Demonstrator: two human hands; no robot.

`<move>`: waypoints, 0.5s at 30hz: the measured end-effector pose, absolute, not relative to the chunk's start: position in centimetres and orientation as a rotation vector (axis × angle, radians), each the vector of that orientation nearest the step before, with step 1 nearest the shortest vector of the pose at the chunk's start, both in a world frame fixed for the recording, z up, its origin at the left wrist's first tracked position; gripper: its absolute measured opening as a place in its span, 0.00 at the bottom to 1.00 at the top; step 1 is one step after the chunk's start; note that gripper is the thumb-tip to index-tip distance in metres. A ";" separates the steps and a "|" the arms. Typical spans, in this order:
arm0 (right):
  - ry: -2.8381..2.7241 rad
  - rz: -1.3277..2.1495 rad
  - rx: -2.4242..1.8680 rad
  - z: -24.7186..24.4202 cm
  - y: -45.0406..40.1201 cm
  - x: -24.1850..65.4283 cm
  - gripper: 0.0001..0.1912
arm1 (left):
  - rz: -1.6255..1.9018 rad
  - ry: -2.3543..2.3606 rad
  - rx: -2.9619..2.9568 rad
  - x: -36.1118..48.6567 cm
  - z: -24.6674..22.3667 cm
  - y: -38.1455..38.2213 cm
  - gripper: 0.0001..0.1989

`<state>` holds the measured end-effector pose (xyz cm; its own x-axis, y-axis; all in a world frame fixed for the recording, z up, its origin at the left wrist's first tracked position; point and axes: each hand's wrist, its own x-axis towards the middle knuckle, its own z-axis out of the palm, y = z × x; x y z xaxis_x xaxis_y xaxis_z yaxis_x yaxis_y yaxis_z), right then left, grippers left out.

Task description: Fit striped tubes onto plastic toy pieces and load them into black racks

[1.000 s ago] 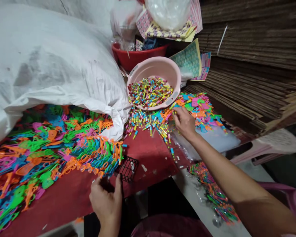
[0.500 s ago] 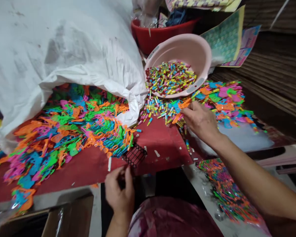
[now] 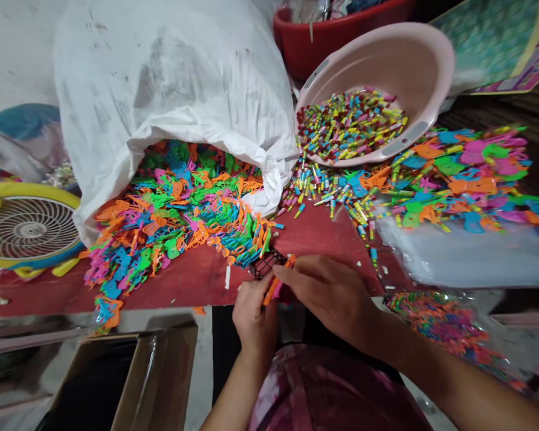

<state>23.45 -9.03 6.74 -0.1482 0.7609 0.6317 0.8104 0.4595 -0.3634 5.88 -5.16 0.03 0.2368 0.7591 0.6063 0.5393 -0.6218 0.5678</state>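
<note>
My left hand (image 3: 254,311) is closed at the front edge of the red table, its fingers round the near end of a black grid piece (image 3: 266,263). My right hand (image 3: 326,293) meets it there, thumb and fingers pinched on an orange plastic piece (image 3: 279,280), with a bit of pink beside it. Just beyond the grid lies a heap of coloured plastic pieces (image 3: 153,221), spilling from a white sack (image 3: 184,66). Small striped tubes (image 3: 350,126) fill a tilted pink basin (image 3: 413,66) and spill onto the table.
More coloured pieces (image 3: 471,173) lie at the right, by clear plastic bags (image 3: 453,257). A yellow-rimmed fan (image 3: 31,230) stands at the left. Below the table are an open cardboard box (image 3: 166,377) and a bag of coloured pieces (image 3: 453,329). A red tub (image 3: 341,39) is behind.
My right hand has come back from the pieces near the basin to my left hand, bringing the orange piece. My left hand has closed up by the grid. The view has shifted left.
</note>
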 end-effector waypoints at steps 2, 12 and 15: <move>-1.750 0.049 -1.331 6.3 -9.0 23.9 0.18 | 1.336 1.195 2.142 5.7 0.4 -5.1 0.11; -1.655 0.818 -1.171 1.5 -6.7 24.2 0.04 | 1.277 0.921 1.935 7.0 0.3 -5.6 0.18; -1.555 0.696 -1.270 1.3 -5.1 25.1 0.05 | 1.330 1.048 1.950 6.6 -0.2 -5.4 0.18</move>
<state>25.09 -5.11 1.27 0.0184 0.9460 0.3236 0.3888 0.2914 -0.8740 6.62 -5.37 -0.17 0.2056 0.8395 0.5030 0.2930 -0.5432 0.7868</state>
